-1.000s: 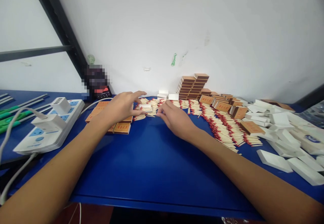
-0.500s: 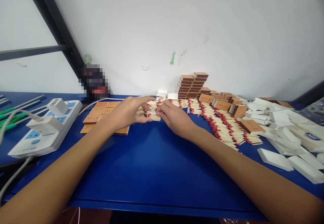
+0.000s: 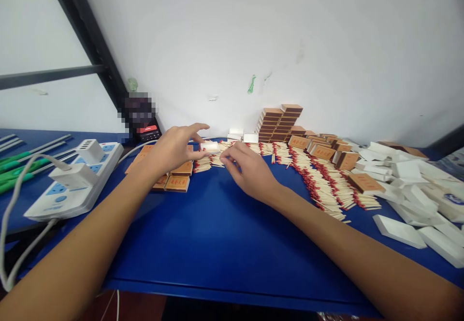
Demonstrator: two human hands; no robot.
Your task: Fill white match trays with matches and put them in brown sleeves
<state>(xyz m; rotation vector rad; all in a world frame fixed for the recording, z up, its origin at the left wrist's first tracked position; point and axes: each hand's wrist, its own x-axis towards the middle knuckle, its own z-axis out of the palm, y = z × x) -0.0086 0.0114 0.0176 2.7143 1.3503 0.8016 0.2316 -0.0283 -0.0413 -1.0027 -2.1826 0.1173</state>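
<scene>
White wall stands behind a blue table. The left hand pinches a small white tray over some red-tipped matches, with its thumb on the near side. Just right of the tray, the right hand has its fingers bent close together; I cannot tell if they hold anything. Orange boxes lie by the left hand. More boxes are piled near the wall, and lots of white trays sit far right.
</scene>
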